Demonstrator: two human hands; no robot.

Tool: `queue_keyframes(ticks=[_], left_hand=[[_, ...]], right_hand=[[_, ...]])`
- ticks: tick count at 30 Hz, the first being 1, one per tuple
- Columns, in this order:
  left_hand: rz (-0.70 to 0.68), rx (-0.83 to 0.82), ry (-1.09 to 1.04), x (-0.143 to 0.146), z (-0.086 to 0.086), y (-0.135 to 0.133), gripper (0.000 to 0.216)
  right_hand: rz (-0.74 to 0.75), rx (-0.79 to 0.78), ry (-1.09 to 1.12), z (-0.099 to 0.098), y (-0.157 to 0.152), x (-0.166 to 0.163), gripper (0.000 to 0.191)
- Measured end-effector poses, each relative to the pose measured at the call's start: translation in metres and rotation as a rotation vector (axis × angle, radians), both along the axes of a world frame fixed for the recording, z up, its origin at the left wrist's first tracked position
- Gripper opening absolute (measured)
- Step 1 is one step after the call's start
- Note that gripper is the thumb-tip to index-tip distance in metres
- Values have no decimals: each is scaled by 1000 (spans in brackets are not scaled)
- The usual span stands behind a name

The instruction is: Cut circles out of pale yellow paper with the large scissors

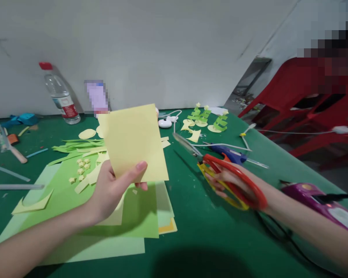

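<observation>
My left hand pinches a pale yellow sheet of paper by its lower edge, thumb on the near face, and holds it up over the table. To the right, my right hand has its fingers in the handles of red and yellow scissors, whose blades point up and left and look closed. A gap separates the blades from the yellow sheet. Under my left hand lie green sheets of paper, with small yellow paper stars and green paper strips on and beside them.
Several green paper trees on yellow discs stand at the back right. A blue glue gun lies behind the scissors, and a purple device with a black cord sits at right. A water bottle leans at the wall. Red chairs stand beyond the table.
</observation>
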State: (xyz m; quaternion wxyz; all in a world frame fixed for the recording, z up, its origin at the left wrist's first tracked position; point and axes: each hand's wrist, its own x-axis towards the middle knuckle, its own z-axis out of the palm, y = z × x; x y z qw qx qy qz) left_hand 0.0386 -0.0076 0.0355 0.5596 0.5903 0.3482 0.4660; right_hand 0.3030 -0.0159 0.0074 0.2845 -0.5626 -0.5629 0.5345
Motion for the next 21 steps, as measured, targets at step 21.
queue_keyframes(ticks=[21], left_hand=[[116,260,183,4,7,-2,27]], right_hand=[[213,362,91,-7,-27,-80,26]])
